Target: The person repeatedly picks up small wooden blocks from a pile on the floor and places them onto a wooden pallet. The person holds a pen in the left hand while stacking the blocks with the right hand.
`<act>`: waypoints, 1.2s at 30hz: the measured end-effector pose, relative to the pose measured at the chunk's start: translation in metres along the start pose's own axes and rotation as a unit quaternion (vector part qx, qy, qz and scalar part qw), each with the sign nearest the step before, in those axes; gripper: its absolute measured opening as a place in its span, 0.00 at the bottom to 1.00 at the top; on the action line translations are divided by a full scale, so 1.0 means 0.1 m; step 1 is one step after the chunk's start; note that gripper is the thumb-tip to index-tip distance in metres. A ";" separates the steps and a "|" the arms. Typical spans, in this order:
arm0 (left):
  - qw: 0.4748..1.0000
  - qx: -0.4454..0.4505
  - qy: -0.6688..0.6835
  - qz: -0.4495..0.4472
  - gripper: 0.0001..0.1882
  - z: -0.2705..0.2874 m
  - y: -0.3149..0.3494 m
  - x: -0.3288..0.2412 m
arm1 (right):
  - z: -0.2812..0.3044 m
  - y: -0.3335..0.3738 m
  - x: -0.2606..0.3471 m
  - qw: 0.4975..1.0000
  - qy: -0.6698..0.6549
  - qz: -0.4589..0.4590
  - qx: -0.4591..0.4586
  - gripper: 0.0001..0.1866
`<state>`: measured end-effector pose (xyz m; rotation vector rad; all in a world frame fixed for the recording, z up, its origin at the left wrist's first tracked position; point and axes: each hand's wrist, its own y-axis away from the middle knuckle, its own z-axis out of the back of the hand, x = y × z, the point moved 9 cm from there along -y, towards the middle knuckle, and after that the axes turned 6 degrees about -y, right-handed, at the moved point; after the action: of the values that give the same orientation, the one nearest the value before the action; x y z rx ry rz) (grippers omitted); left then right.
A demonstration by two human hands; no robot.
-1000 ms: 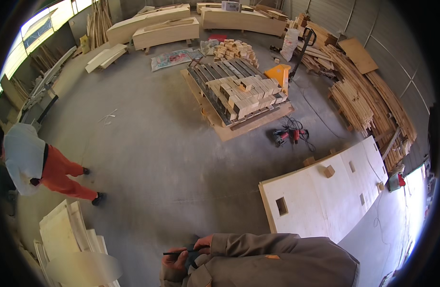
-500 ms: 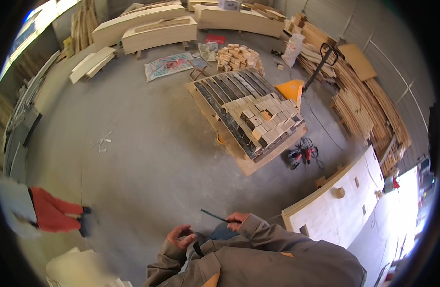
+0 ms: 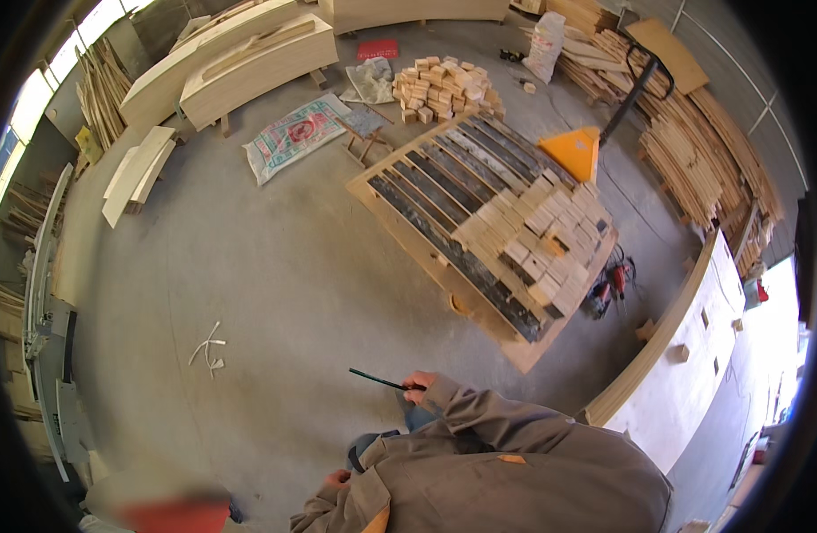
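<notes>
My right hand [image 3: 418, 385] is closed round one end of a thin, dark green stick [image 3: 376, 378], like a long pencil; I cannot make out its exact kind. It points left over the bare floor. My left hand [image 3: 337, 478] hangs low by my jacket, mostly hidden by the sleeve, and its fingers do not show clearly. Ahead of me is a slatted pallet [image 3: 426, 191] on a wooden board, with small wood blocks [image 3: 542, 233] laid in rows over its right part.
A yellow pallet jack [image 3: 573, 153] stands at the pallet's far side. Red corded power tools [image 3: 614, 282] lie right of it. A white panel stack [image 3: 666, 382] is close on my right. Loose blocks [image 3: 444, 87] are heaped beyond. A blurred person in red [image 3: 179, 513] is at lower left.
The view has turned, so the pallet appears nearer and further right. My left hand has dropped beside my jacket. The person in red has shifted toward the lower edge. My right hand keeps the stick.
</notes>
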<state>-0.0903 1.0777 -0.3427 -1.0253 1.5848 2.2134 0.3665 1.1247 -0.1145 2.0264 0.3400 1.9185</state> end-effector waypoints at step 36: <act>0.945 0.131 -0.301 0.014 0.25 8.08 -6.65 -6.56 | 3.71 -7.77 1.84 0.924 0.011 -0.200 -0.327 0.19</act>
<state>0.4296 2.1955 -0.2659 -0.2129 1.5343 1.9831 0.7886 1.8820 -0.2665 1.3715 0.0814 1.5263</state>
